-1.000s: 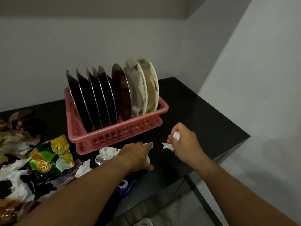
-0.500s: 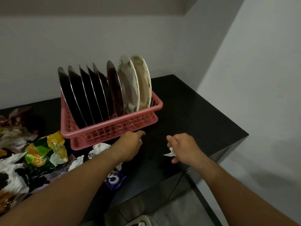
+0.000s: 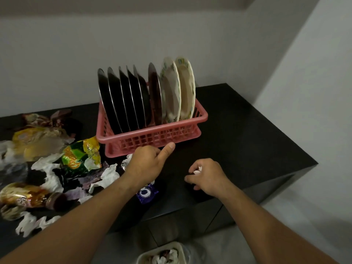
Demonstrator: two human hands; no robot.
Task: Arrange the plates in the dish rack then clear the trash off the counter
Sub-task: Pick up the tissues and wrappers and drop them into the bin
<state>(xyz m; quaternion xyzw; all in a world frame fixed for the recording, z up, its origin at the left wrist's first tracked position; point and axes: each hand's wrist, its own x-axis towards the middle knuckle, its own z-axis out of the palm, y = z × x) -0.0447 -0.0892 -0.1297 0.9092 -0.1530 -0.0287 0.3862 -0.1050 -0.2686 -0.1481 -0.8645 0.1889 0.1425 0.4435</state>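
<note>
The plates [image 3: 171, 92] stand in the rack [image 3: 152, 134]; trash-clearing is in hand. The right grip [image 3: 205, 176] pinches a tissue scrap [image 3: 198, 169]. The left grip [image 3: 146, 162] curls beside the rack, contents unclear. The wrappers [image 3: 80, 157] litter the bench [image 3: 247, 140]. Next, likely drop it into the bin [image 3: 162, 254].

Plain pale walls [image 3: 133, 44] meet in a corner at the upper right. A dark cabinet front [image 3: 190, 221] shows low in the middle. On the grey floor [image 3: 304, 206] sits a pale bin [image 3: 182, 252], cut off by the frame's edge, holding crumpled scraps [image 3: 163, 258].
</note>
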